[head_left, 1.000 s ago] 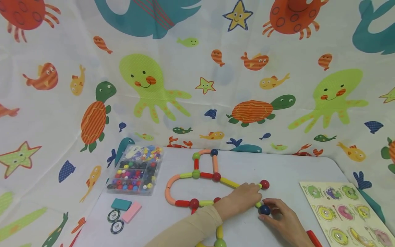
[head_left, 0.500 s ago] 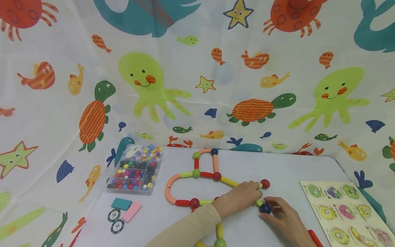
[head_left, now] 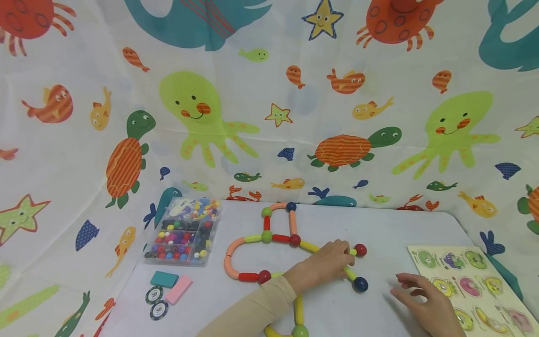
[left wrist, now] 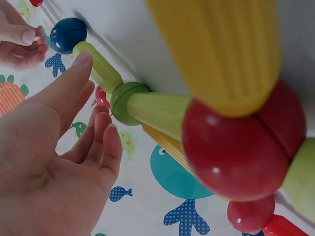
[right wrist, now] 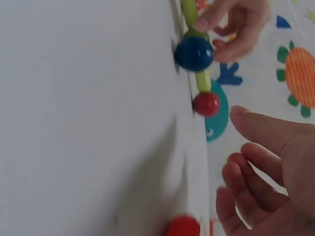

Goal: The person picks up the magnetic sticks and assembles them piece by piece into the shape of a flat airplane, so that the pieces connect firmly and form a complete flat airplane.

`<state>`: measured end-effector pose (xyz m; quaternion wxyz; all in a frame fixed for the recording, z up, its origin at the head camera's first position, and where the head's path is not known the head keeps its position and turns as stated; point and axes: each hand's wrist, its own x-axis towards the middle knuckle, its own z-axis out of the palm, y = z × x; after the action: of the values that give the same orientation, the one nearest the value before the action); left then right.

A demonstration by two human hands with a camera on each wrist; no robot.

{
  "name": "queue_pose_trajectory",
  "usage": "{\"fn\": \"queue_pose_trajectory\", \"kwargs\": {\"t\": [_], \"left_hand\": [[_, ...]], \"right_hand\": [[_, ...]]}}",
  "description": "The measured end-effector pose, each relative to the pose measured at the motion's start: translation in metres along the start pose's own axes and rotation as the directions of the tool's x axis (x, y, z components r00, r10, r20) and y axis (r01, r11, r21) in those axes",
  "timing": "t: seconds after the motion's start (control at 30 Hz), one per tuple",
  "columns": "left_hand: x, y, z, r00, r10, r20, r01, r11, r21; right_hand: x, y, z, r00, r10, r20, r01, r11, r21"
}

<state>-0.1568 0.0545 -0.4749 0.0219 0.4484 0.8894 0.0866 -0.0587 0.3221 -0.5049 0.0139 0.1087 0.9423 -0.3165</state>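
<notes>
In the head view my left hand (head_left: 326, 262) is over a green joint of a magnetic stick-and-ball layout. Its thumb is at a light green stick (left wrist: 100, 65), beside the green ball (left wrist: 127, 103) in the left wrist view; its fingers are loosely bent and visibly apart from the thumb. Whether the thumb touches the stick is unclear. Two light green sticks lead from this joint, one to a dark blue ball (head_left: 360, 284), the other to a red ball (head_left: 360, 250). My right hand (head_left: 427, 302) is apart from the blue ball, holding nothing, fingers loosely curved.
A wooden fruit puzzle board (head_left: 446, 269) lies at the right. A clear compartment box (head_left: 183, 263) of beads stands at the back left. Near it are teal (head_left: 164, 279) and pink blocks (head_left: 178, 289) and two poker chips (head_left: 159, 310). A printed cloth (head_left: 252, 154) hangs behind the table.
My right hand has let go of the blue ball and moved right, toward the puzzle board. The left hand has lifted slightly, showing more of the green stick.
</notes>
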Motion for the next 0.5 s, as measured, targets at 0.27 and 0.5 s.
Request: {"fn": "queue_pose_trajectory", "kwargs": {"t": [0.27, 0.5], "left_hand": [[-0.002, -0.002, 0.001, 1.0, -0.027, 0.001, 0.027, 1.0, 0.006], [-0.002, -0.002, 0.002, 0.999, -0.036, 0.004, 0.036, 0.999, 0.015]], "right_hand": [[0.004, 0.045, -0.023, 0.963, 0.218, 0.158, -0.212, 0.976, -0.053], [0.003, 0.081, -0.021, 0.913, 0.317, 0.258, -0.295, 0.948, -0.12]]}}
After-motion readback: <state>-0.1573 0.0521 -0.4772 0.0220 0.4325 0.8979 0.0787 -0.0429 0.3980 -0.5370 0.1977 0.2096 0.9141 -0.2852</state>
